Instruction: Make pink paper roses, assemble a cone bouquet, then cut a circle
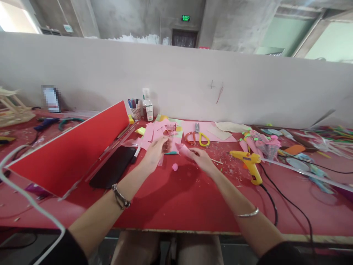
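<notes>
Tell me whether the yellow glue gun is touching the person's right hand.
Apart. The head view shows bare red table between the right hand and the yellow glue gun, which lies further right.

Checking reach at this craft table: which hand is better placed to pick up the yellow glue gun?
Probably the right hand. The yellow glue gun lies on its side of the red table, with bare table between. The left hand is farther off, among pink paper pieces.

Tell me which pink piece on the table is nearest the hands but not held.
The small pink ball, lying alone on the red table just below the gap between the left hand and right hand. The other loose pink paper scraps lie farther back.
</notes>
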The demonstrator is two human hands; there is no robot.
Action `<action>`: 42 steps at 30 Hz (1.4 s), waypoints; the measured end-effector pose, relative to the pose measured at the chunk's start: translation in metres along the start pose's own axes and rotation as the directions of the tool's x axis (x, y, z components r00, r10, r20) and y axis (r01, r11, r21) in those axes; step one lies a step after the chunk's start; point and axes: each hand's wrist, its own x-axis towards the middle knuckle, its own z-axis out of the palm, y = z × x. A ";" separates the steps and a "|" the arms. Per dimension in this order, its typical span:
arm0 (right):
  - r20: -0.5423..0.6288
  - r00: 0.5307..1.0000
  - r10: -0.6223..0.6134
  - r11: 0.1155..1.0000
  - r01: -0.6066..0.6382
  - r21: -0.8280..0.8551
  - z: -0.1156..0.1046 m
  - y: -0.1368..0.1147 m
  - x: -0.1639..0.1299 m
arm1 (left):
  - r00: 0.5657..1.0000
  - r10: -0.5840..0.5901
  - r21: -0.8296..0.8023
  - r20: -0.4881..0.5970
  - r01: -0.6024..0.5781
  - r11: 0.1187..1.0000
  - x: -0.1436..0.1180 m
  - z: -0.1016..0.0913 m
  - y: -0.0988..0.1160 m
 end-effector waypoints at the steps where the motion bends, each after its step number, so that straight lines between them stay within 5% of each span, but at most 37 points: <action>1: -0.010 1.000 0.024 0.999 -0.024 0.036 0.000 0.001 0.000 | 1.000 0.015 0.075 0.023 -0.017 0.997 0.001 0.001 -0.003; 4: -0.015 0.998 0.060 0.987 -0.057 0.152 0.005 -0.001 -0.007 | 0.995 0.101 0.274 -0.014 -0.093 0.957 0.001 0.005 -0.016; 7: 0.012 0.999 0.046 0.946 -0.047 0.319 0.016 -0.011 -0.017 | 0.974 0.178 0.304 -0.137 -0.130 0.944 -0.003 0.007 -0.031; 13: 0.178 0.983 -0.040 0.931 -0.028 0.363 0.026 -0.027 -0.029 | 1.000 0.027 0.109 0.002 -0.027 0.994 -0.012 0.009 -0.044; 18: 0.060 0.996 0.068 0.884 -0.088 0.458 0.023 -0.021 -0.025 | 0.988 0.133 0.010 -0.076 -0.133 0.991 -0.012 0.006 -0.037; 22: -0.023 0.993 0.114 0.896 -0.092 0.434 0.019 -0.018 -0.024 | 0.941 0.338 0.108 -0.026 -0.333 0.937 -0.016 0.003 -0.031; 26: -0.119 0.993 -0.013 0.967 0.043 0.253 0.017 -0.023 -0.027 | 0.882 0.471 0.153 -0.017 -0.463 0.873 -0.021 0.001 -0.034; 33: -0.183 0.947 -0.263 0.947 0.290 0.140 0.021 -0.027 -0.036 | 0.850 0.510 0.205 0.131 -0.526 0.825 -0.025 -0.003 -0.040; 42: -0.216 0.904 -0.368 0.924 0.382 0.022 0.015 -0.030 -0.036 | 0.905 0.346 0.221 0.247 -0.400 0.890 -0.027 -0.007 -0.035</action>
